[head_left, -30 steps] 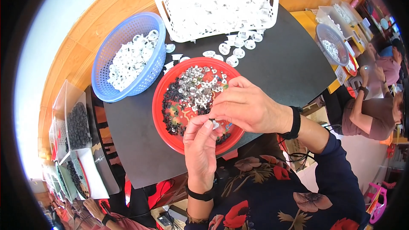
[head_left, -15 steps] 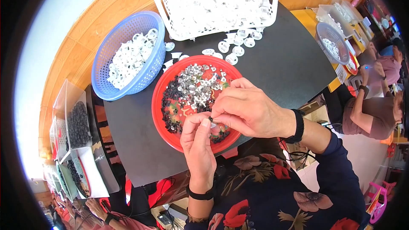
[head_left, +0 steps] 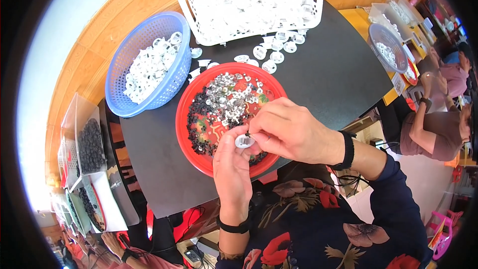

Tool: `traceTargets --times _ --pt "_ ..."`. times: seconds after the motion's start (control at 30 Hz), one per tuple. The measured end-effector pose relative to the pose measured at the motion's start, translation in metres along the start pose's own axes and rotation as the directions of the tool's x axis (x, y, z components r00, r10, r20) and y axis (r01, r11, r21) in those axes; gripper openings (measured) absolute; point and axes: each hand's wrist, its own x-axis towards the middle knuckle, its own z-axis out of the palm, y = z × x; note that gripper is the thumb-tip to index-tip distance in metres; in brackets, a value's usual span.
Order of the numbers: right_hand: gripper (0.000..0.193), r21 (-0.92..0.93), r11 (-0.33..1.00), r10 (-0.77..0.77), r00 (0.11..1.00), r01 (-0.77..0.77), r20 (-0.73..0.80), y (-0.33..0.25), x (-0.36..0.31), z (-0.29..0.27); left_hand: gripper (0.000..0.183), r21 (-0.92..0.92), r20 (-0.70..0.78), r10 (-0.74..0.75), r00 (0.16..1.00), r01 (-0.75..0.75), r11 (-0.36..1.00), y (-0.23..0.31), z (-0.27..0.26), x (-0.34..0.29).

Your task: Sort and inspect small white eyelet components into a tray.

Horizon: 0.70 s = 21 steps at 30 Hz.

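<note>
A small round white plastic part is pinched between the fingertips of my left hand, over the near side of a red tray. My right hand is closed at its upper edge, its thumb and forefinger pinching a tiny black piece against the white part. The fingertips of both hands almost meet. Inside the tray lie many small black pieces along the left and near edges, with shiny metal and clear bits heaped in the middle.
A blue perforated basket of white parts stands left of the tray. Behind is a white basket heaped with similar parts; loose ones lie on the dark table. Clear bins of black pieces stand far left. Other people sit at right and lower left.
My left hand has turned, so the white part's face now shows upward. My right fingers have drawn in closer to its upper edge. The tray and baskets appear shifted slightly left.
</note>
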Motion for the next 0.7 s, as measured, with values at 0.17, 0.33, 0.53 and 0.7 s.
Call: traceTargets --times 0.17,0.33,0.53,0.7 --pt "0.009 0.219 0.949 0.238 0.971 -0.225 -0.035 -0.011 -0.004 0.004 0.038 -0.135 0.024 -0.047 0.999 0.05 0.99 0.004 0.008 0.0" --pt "0.012 0.225 0.954 0.226 0.969 -0.199 -0.103 -0.01 -0.003 0.007 0.042 -0.153 0.028 -0.068 0.997 0.072 0.986 0.003 0.007 -0.003" --pt "0.012 0.224 0.954 0.23 0.967 -0.2 -0.114 -0.014 -0.002 0.009 0.043 -0.221 0.046 -0.078 0.996 0.086 0.972 -0.002 -0.002 -0.004" --pt "0.012 0.284 0.931 0.271 0.956 -0.23 -0.112 -0.016 -0.004 0.01 0.04 -0.265 0.062 -0.073 0.995 0.087 0.96 -0.004 -0.003 -0.004"
